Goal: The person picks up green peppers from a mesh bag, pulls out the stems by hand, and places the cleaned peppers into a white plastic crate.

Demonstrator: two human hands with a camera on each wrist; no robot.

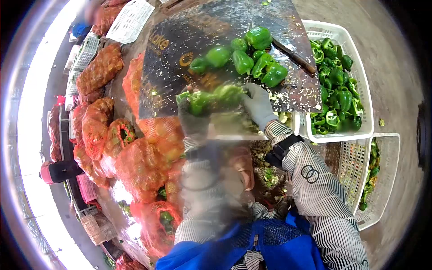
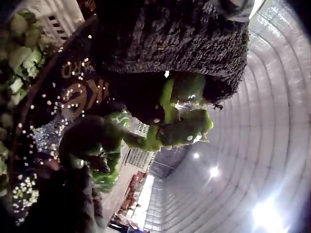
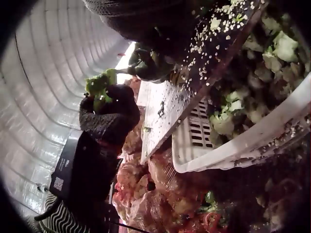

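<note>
Over the near edge of a dark board [image 1: 171, 85], both gloved hands hold opened green bell pepper. My left hand [image 1: 193, 120] grips one part [image 1: 199, 103], its ragged rim and pale seeds showing in the left wrist view. The other part [image 1: 228, 95] is in the fingers of my right hand [image 1: 259, 107]; in the left wrist view the two parts overlap. Whole green bell peppers [image 1: 243, 62] lie just beyond the hands on the board. A knife [image 1: 294, 56] rests to their right, handle toward the board's right edge. Pale seeds are scattered around them.
A white crate [image 1: 370, 99] of opened peppers stands right of the board, with another crate [image 1: 391, 180] lower down. Under the board's near edge is a white basket [image 3: 194, 162] of pale pepper cores. Red mesh sacks [image 1: 139, 166] crowd the left side.
</note>
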